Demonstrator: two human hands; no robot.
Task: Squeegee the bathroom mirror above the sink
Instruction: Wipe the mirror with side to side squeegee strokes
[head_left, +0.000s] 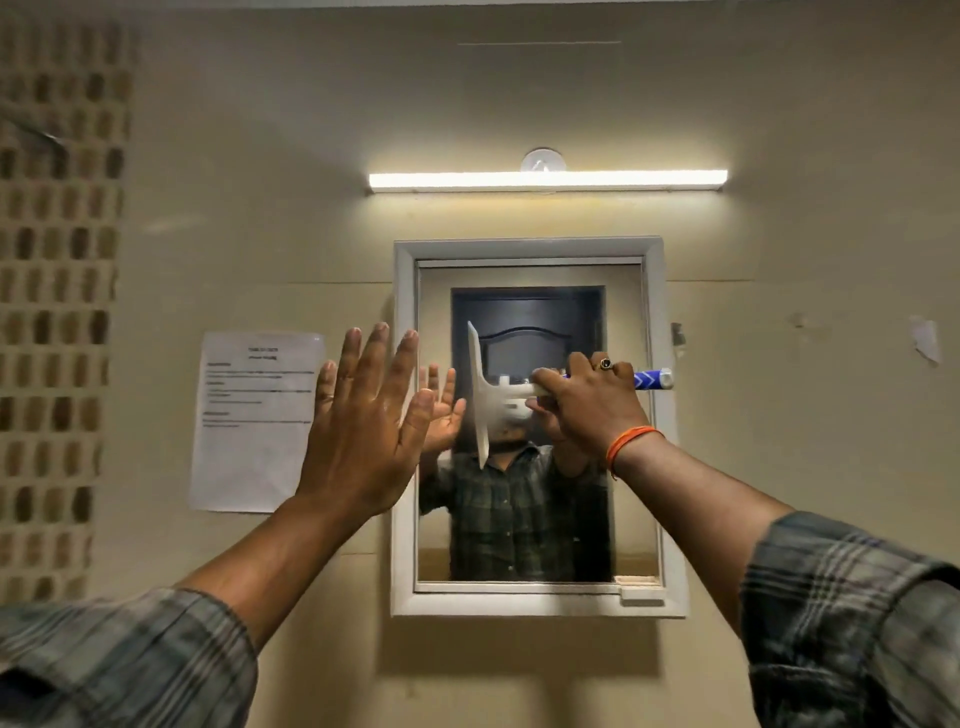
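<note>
We face a beige wall (779, 130) that fills the view, with a strip of small brown and tan tiles (57, 312) running down its left side. A lit tube light (548, 180) is mounted across the wall above the mirror (530, 519), which sits in a white frame (670, 519) at the centre of the view. The glass reflects a dark door, a plaid shirt and both of our raised hands. A printed paper sheet (257, 421) is stuck to the wall just left of the frame, and a small torn scrap (927, 340) clings to the wall well to the right.

Our two arms reach up from the lower corners in plaid sleeves (852, 623) pushed back from the forearms. Our left hand (366, 426) is held up flat with straight, spread fingers, its palm turned to the wall over the frame's left edge; we cannot tell whether it touches the surface. It holds nothing.

Our right hand (592, 410) has its fingers curled round the handle of the squeegee (485, 395), gripping it firmly. The tool lies sideways in front of the upper middle of the glass, its white blade standing nearly upright on the left and the blue end of its handle sticking out past our knuckles to the right. Whether the blade edge meets the glass we cannot tell.

An orange thread band (631, 441) circles our right wrist, and a ring (605, 364) with a dark stone sits on one finger of that hand.
</note>
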